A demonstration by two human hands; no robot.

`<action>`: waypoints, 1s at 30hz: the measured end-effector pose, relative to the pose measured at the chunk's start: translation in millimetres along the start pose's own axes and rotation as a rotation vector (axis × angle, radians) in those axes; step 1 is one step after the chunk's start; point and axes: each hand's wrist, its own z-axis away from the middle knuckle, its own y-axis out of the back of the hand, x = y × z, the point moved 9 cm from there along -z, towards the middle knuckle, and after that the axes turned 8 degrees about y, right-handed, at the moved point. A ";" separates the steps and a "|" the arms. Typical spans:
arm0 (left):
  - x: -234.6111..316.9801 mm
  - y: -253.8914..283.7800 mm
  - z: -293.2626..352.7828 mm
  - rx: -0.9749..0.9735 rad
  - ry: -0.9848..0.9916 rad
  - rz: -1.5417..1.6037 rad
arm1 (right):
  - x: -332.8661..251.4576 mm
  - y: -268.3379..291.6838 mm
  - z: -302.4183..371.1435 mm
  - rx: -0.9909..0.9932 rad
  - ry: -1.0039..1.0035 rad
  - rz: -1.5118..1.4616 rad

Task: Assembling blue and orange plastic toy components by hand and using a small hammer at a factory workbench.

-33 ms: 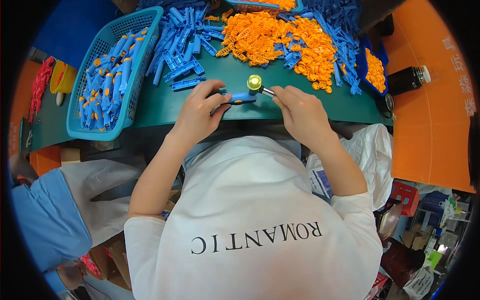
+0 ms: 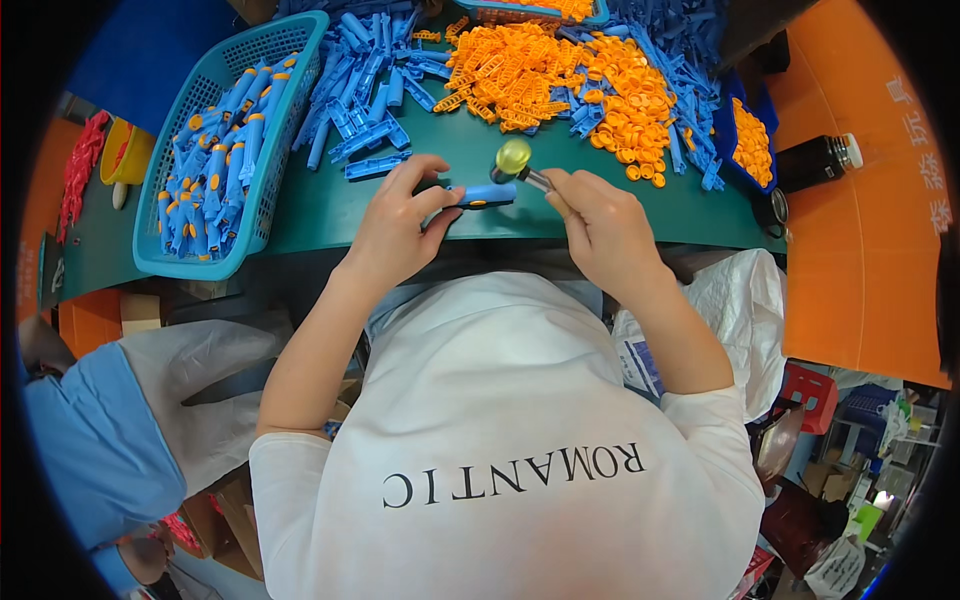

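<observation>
My left hand (image 2: 400,215) pinches a blue plastic tube-shaped part (image 2: 484,195) just above the green table's near edge. Its far end points to the right, and my fingers hide the other end. Closed around the metal shaft of a small hammer (image 2: 513,158) is my right hand (image 2: 603,222). The hammer's yellow-green head is slightly blurred and hovers over the right end of the blue part, apart from it.
At the left stands a teal basket (image 2: 300,110) holding blue-and-orange assembled parts. Beyond my hands lie piles of blue shells (image 2: 370,125), orange strips (image 2: 510,75) and orange caps (image 2: 630,110). A dark bottle (image 2: 815,162) lies at the right. Another person's blue clothing (image 2: 100,430) shows at lower left.
The hammer's head has tipped and shifted slightly to the right and up. My left hand with the blue part has hardly moved.
</observation>
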 end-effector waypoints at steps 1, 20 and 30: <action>-2.1 0.5 1.1 -0.003 0.053 0.015 | -0.9 -5.0 1.4 -0.002 0.000 -0.001; -33.2 -8.2 22.6 0.007 0.545 0.796 | 61.4 -6.0 6.8 0.196 -0.004 0.250; 85.1 33.0 24.8 0.189 -0.433 0.153 | -26.8 0.8 4.9 -0.046 0.194 -0.558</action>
